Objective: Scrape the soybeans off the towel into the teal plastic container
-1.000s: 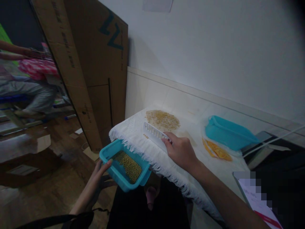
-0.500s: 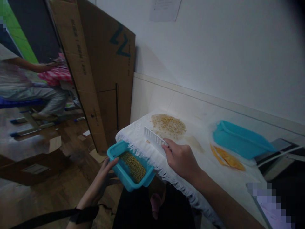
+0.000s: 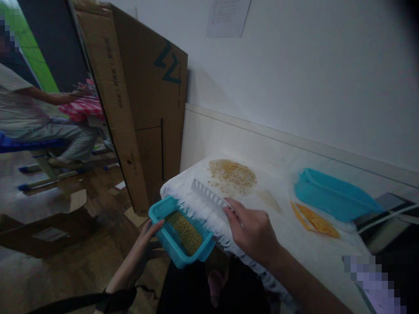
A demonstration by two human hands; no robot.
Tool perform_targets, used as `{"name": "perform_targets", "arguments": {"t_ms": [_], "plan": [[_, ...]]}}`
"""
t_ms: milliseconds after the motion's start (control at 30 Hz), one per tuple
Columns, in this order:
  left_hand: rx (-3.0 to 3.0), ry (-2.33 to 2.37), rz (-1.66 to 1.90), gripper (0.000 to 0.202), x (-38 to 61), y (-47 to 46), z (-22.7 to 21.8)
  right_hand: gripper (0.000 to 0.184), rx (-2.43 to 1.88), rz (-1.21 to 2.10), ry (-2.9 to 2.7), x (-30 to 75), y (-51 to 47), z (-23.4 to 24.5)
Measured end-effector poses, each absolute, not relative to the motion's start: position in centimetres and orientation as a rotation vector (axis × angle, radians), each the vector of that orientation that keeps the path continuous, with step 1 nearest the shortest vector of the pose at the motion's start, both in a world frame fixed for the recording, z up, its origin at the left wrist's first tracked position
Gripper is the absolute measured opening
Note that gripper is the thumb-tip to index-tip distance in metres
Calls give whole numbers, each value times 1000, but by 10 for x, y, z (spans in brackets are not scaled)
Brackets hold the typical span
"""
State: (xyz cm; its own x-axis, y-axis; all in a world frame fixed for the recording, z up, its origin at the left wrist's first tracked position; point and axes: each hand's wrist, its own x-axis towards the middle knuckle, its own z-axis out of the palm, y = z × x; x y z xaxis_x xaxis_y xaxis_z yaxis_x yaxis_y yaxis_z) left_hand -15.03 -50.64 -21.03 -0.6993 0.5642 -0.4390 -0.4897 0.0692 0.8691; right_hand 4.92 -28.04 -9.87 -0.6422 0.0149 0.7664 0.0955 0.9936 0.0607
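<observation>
My left hand (image 3: 148,242) grips the near left side of a blue plastic basket (image 3: 179,261), thumb over its rim. Inside it lies a layer of small greenish-yellow beans (image 3: 185,231). The basket is tilted and held below the fringed edge of a white cloth (image 3: 186,171). In my right hand (image 3: 250,226) is a white slotted plastic piece (image 3: 209,196), like a comb or small rack, its long edge low over the cloth near the fringe. Farther back on the cloth, a pile of pale yellow beans (image 3: 233,172) lies spread out, with a sandy patch beside it.
A larger blue tray (image 3: 334,194) and an orange cloth (image 3: 314,220) lie to the right, near a dark device with a white cable. A tall cardboard box (image 3: 147,100) borders the table's left end. Beyond it a person (image 3: 29,100) sits on a blue seat.
My right hand has drawn the slotted white piece slightly toward me and the cloth's edge, tilting it flatter. My left hand keeps the basket in nearly the same place.
</observation>
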Motion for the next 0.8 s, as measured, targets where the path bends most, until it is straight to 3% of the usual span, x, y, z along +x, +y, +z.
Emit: {"name": "perform_targets", "arguments": {"t_ms": [267, 633, 800], "plan": [[51, 1565, 1722, 91, -151, -508, -217, 28, -760, -59, -2387, 3, -199, -83], [-41, 1545, 1689, 96, -162, -507, -232, 28, -780, -8, -2475, -10, -209, -79], [-26, 1549, 1673, 82, -159, -505, -226, 32, -831, 6, -2570, -19, -218, -69]]}}
